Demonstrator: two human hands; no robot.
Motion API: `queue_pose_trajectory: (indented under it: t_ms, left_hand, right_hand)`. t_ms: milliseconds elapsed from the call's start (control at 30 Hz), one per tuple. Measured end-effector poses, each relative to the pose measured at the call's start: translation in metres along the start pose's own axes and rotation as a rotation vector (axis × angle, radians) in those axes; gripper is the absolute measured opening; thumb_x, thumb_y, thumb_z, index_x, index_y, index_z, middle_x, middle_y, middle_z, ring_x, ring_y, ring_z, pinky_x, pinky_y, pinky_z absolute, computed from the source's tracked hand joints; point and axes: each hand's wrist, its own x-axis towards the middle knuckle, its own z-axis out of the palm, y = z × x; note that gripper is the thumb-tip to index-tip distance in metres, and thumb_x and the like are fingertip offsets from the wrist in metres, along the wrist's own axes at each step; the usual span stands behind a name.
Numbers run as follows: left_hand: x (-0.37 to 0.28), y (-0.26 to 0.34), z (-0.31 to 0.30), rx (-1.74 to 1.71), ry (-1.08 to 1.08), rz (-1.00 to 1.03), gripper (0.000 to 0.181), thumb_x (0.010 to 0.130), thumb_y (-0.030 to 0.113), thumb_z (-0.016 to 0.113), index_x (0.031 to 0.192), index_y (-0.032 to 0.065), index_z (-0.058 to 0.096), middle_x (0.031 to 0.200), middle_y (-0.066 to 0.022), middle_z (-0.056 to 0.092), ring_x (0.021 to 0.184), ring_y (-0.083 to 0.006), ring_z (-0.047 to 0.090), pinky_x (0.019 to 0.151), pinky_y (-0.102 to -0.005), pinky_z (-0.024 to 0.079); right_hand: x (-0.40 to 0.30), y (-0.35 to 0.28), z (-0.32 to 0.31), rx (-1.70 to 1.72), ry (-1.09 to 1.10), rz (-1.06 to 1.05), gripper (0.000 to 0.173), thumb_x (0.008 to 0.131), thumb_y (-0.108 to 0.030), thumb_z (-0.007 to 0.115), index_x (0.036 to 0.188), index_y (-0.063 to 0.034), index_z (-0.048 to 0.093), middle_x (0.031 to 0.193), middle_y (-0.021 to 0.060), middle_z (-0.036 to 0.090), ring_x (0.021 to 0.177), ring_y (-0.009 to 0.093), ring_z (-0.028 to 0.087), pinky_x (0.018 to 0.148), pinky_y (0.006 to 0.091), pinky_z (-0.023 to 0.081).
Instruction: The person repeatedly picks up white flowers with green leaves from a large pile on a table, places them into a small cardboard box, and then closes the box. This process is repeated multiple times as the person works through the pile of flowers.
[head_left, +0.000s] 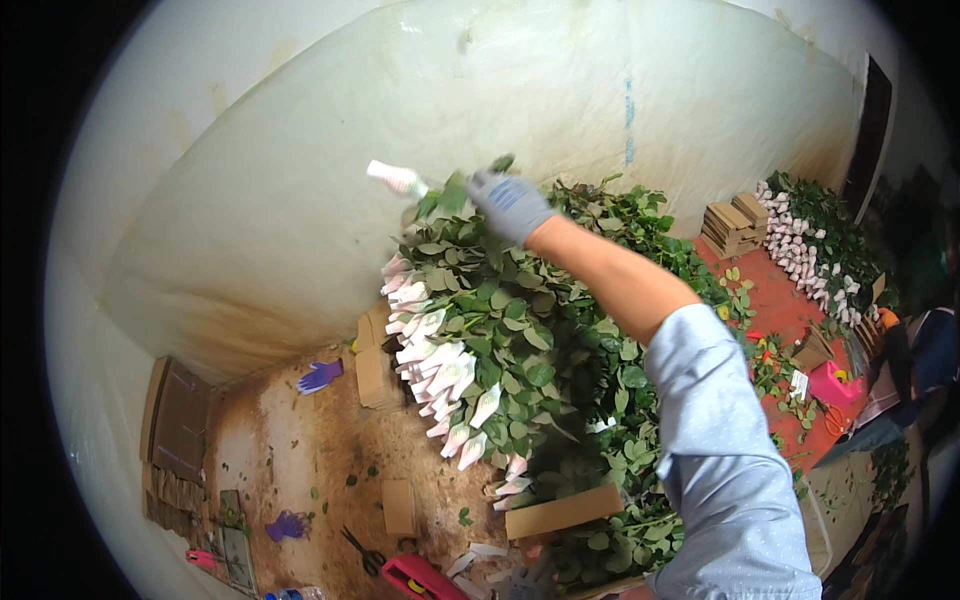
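Note:
My right hand (510, 202), in a grey work glove, grips a leafy rose stem at the top of the pile. The rose's bud, in a white and pink sleeve (397, 180), points left against the plastic-covered wall. Below lies a large heap of cut roses (442, 375), their wrapped buds facing left and their green leaves to the right. My left hand (529, 581), also gloved in grey, shows dimly at the bottom edge, below a cardboard strip (564, 512); what its fingers do is unclear.
Scissors (365, 553), a pink tape dispenser (420, 577), purple gloves (320, 376) and cardboard pieces (398, 506) lie on the stained table. Stacked cardboard (176, 427) stands far left. On the right, a red table (787, 292) bears more roses, with a person (930, 352) beside it.

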Motion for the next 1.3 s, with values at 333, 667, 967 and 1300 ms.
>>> queue_pose_trajectory:
  t_ms: [333,667,967,1300]
  left_hand:
    - [-0.046,0.002,0.004,-0.022,-0.064,-0.038,0.042,0.090,0.016,0.057,0.130,0.0014,0.063,0.139,-0.0146,0.059,0.097,-0.0345,0.060,0.084,-0.0451,0.053]
    - [-0.046,0.026,-0.014,-0.002,-0.186,-0.231,0.038,0.094,0.016,0.056,0.128,0.0008,0.063,0.141,-0.0139,0.058,0.122,-0.0362,0.054,0.102,-0.0439,0.048]
    - [-0.043,0.013,0.004,-0.071,-0.052,-0.173,0.030,0.093,0.016,0.057,0.119,0.0072,0.068,0.144,-0.0061,0.055,0.110,-0.0303,0.056,0.093,-0.0446,0.051]
    - [-0.031,0.019,-0.015,-0.014,-0.299,-0.246,0.038,0.091,0.013,0.059,0.127,0.0045,0.065,0.143,-0.0128,0.057,0.110,-0.0363,0.058,0.097,-0.0458,0.051]
  right_hand:
    - [-0.123,-0.051,-0.246,-0.331,0.174,-0.309,0.030,0.088,-0.012,0.065,0.117,-0.0117,0.059,0.101,0.0077,0.060,0.086,0.024,0.068,0.066,0.0367,0.056]
    - [-0.428,-0.210,-0.131,-0.086,-0.621,-0.363,0.020,0.098,-0.021,0.055,0.104,-0.0061,0.066,0.092,0.0131,0.062,0.083,0.029,0.066,0.061,0.0389,0.052]
    - [-0.481,-0.210,-0.049,0.009,-0.742,-0.200,0.019,0.095,-0.014,0.054,0.102,-0.0046,0.068,0.093,0.0181,0.068,0.076,0.032,0.072,0.061,0.0432,0.058]
    - [-0.442,-0.264,-0.078,0.105,-0.391,-0.272,0.015,0.090,-0.020,0.059,0.099,-0.0081,0.060,0.087,0.0083,0.061,0.078,0.023,0.066,0.061,0.0365,0.051]
